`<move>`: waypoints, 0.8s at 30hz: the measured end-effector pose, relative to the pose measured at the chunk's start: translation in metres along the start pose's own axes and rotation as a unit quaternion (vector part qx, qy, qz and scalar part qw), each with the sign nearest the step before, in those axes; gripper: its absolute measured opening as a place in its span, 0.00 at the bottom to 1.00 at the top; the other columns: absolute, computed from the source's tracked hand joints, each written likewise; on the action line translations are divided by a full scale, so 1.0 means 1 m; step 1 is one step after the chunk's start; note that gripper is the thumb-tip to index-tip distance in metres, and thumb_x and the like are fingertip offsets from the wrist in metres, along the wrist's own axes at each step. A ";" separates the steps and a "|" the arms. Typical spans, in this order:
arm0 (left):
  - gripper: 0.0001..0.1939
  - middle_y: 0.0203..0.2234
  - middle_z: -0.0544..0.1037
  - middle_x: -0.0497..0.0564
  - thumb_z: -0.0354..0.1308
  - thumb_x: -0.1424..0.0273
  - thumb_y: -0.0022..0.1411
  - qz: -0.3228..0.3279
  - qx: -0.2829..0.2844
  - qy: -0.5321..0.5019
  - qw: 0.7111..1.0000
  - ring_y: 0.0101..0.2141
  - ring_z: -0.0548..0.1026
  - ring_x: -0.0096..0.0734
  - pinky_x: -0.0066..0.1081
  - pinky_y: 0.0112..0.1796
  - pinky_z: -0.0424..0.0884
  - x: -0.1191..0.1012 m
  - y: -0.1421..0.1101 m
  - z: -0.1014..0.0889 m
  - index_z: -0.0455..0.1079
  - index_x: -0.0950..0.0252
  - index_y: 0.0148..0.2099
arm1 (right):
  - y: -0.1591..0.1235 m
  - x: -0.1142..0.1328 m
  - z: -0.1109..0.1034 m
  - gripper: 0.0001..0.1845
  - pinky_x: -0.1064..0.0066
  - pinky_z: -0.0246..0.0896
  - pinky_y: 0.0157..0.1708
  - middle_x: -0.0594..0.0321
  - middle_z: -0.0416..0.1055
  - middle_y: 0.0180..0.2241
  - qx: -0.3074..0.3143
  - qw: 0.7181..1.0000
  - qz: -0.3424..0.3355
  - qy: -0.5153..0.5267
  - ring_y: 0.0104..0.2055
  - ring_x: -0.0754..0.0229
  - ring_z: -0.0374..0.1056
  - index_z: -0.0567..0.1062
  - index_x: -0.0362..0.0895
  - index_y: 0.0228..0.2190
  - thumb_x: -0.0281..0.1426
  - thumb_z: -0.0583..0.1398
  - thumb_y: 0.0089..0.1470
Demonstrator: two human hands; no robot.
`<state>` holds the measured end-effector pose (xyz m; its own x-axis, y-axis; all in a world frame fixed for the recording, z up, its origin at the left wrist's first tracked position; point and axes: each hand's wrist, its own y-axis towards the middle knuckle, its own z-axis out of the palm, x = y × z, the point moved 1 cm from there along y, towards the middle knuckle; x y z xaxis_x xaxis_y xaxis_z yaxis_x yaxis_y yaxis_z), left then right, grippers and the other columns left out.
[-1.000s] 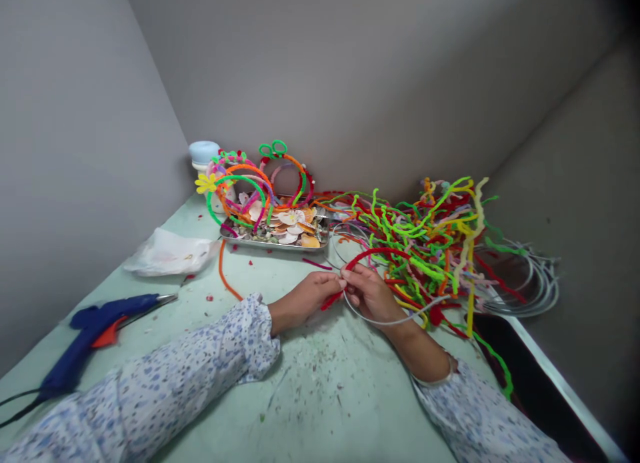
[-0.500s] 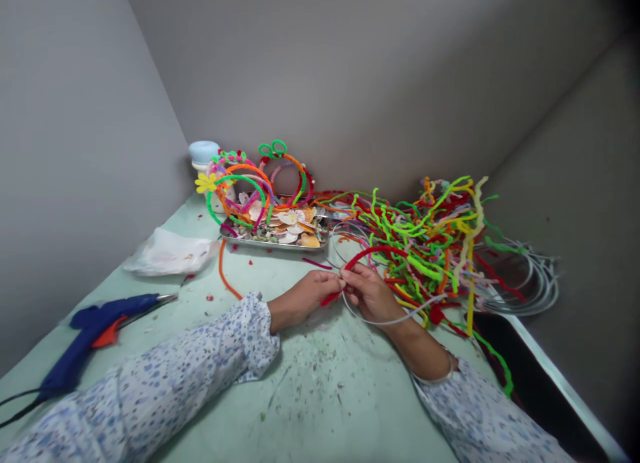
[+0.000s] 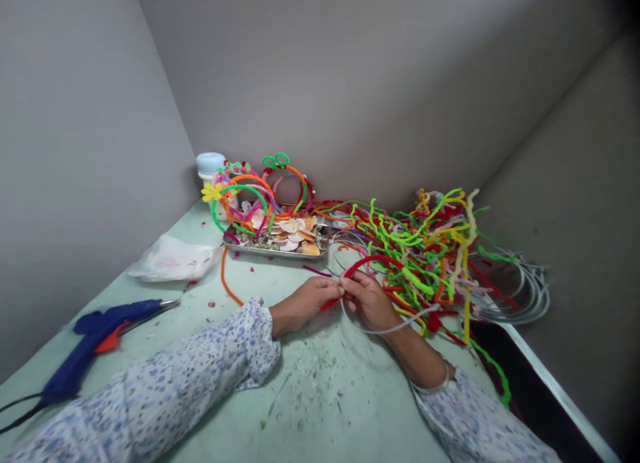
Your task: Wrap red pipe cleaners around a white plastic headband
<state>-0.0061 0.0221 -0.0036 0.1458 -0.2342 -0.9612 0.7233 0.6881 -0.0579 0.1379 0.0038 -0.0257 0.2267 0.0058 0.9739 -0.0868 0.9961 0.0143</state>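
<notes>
My left hand (image 3: 309, 301) and my right hand (image 3: 369, 299) meet over the middle of the table, fingertips pinched close together. Between them runs a red pipe cleaner (image 3: 374, 258), whose short end pokes out below my left fingers while the longer part arches over my right hand. A thin grey-white headband hoop (image 3: 384, 330) curves from the fingertips under my right wrist. The pipe cleaner meets the hoop at the pinch; my fingers hide how the two join there.
Behind stands a metal tray (image 3: 280, 253) of seashells, with pipe-cleaner headbands (image 3: 245, 189) resting on it. Right lies a heap of coloured pipe cleaners (image 3: 415, 243), then grey hoops (image 3: 530, 296). A blue glue gun (image 3: 95, 336) and a plastic bag (image 3: 173, 259) lie left.
The view has shifted slightly, so the table things sit a little lower. My hands stay pinched at the pipe cleaner and hoop, with only small finger movement.
</notes>
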 end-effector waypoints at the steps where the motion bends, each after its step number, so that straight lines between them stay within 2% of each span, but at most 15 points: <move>1: 0.14 0.23 0.76 0.55 0.56 0.65 0.55 0.001 -0.005 -0.012 1.000 0.29 0.71 0.31 0.30 0.36 0.64 0.001 0.000 -0.001 0.76 0.71 0.29 | 0.000 0.000 0.000 0.13 0.78 0.47 0.15 0.71 0.62 0.16 -0.003 1.000 -0.002 0.001 0.15 0.70 0.54 0.71 0.44 0.27 0.40 0.63 0.49; 5: 0.09 0.19 0.70 0.49 0.55 0.68 0.53 -0.010 -0.040 -0.077 0.996 0.21 0.63 0.23 0.25 0.24 0.57 0.001 0.000 -0.004 0.71 0.70 0.27 | 0.001 0.000 0.001 0.15 0.78 0.46 0.15 0.72 0.62 0.16 -0.024 1.000 -0.016 0.002 0.15 0.71 0.55 0.70 0.44 0.25 0.42 0.64 0.47; 7: 0.07 0.19 0.67 0.47 0.56 0.70 0.52 -0.007 -0.040 -0.095 0.995 0.19 0.60 0.21 0.24 0.22 0.55 -0.001 -0.001 -0.005 0.70 0.70 0.28 | 0.002 0.000 0.001 0.16 0.78 0.46 0.14 0.72 0.62 0.16 -0.040 0.999 -0.025 -0.006 0.15 0.71 0.54 0.70 0.43 0.25 0.43 0.64 0.47; 15: 0.05 0.26 0.73 0.51 0.59 0.72 0.52 0.021 -0.015 -0.128 0.991 0.26 0.70 0.25 0.25 0.30 0.64 -0.002 -0.002 -0.007 0.68 0.69 0.31 | 0.001 0.003 0.004 0.16 0.77 0.49 0.15 0.70 0.66 0.18 -0.063 0.996 -0.061 -0.026 0.16 0.70 0.56 0.71 0.44 0.26 0.44 0.63 0.48; 21: 0.05 0.29 0.75 0.54 0.57 0.73 0.55 -0.022 -0.015 -0.161 0.987 0.27 0.73 0.28 0.28 0.31 0.68 -0.001 -0.002 -0.010 0.68 0.68 0.35 | 0.000 0.003 0.005 0.19 0.77 0.50 0.15 0.71 0.65 0.17 -0.079 0.994 -0.068 -0.024 0.15 0.70 0.55 0.70 0.44 0.24 0.47 0.63 0.46; 24: 0.06 0.30 0.75 0.55 0.56 0.70 0.58 -0.043 -0.006 -0.189 0.981 0.28 0.74 0.30 0.30 0.32 0.69 0.001 -0.005 -0.008 0.69 0.69 0.36 | -0.001 0.003 0.005 0.20 0.77 0.51 0.16 0.71 0.65 0.17 -0.080 0.994 -0.066 -0.025 0.16 0.70 0.56 0.70 0.43 0.24 0.47 0.64 0.46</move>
<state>-0.0150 0.0247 -0.0062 0.3259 -0.5290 -0.7835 0.7361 0.6620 -0.1408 0.1334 0.0026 -0.0217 0.1779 -0.1257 0.9760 0.0959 0.9893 0.1099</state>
